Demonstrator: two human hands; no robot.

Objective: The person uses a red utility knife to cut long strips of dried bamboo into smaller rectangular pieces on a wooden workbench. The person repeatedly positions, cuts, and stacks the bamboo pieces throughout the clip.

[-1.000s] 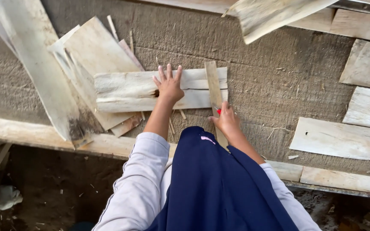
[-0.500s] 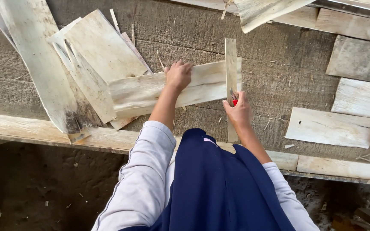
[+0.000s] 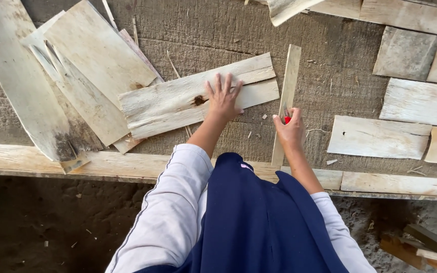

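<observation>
**Left hand flat on veneer sheet; right hand on narrow strip**

Left hand point(image 3: 223, 98): palm down, fingers point(image 3: 218, 83) spread wide and straight, pressing on the wide veneer sheet point(image 3: 178, 101). Nothing gripped; contact is flat.

Veneer sheet: pale wood with a dark knot just left of the hand. It lies on the grey surface point(image 3: 330, 65), centre of view. Long axis runs left–right, tilted so the right end points slightly far and the left end sits nearer. Left end overlaps the pile of larger sheets point(image 3: 82, 65) fanned out at far left.

Right hand point(image 3: 290, 132): fingers curled closed around a small red item point(image 3: 287, 120), mostly hidden; kind cannot be told. The hand rests on the narrow strip point(image 3: 289, 76).

Narrow strip: long axis near–far, leaning slightly right at the far end. Its far end sits just beside the veneer sheet's right end; its near end reaches the wooden edge board point(image 3: 102, 164).

More cut pieces point(image 3: 375, 136) lie apart to the right.
</observation>
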